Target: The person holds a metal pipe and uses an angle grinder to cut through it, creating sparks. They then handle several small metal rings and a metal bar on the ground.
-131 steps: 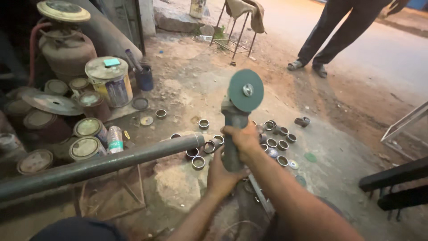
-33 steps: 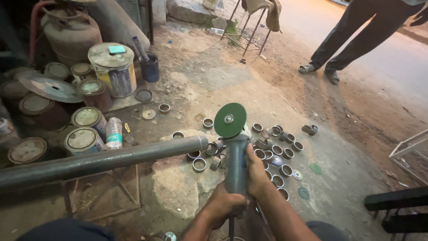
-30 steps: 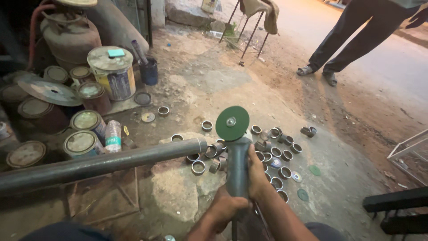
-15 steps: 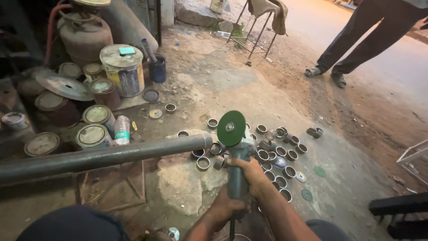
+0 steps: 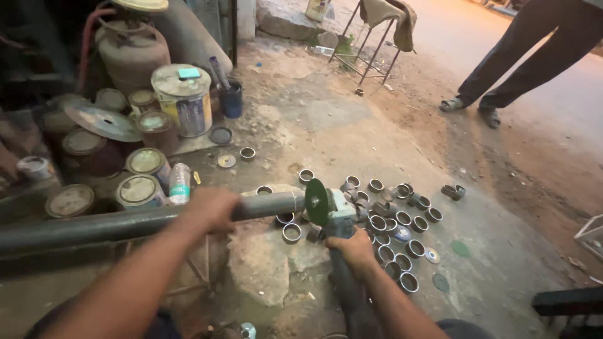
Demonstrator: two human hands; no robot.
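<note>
Dusty concrete floor (image 5: 352, 119) strewn with cut pipe rings (image 5: 402, 220), paint cans (image 5: 141, 188).

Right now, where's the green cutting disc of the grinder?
In the head view, centre frame: the green disc stands at the cut end of the grey pipe, with the cut rings to its right.

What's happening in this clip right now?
A person grips a long grey pipe with the left hand and holds an angle grinder in the right hand. Its green disc sits at the pipe's free end. Short cut rings lie scattered on the ground beyond; another person's legs stand behind.
</note>
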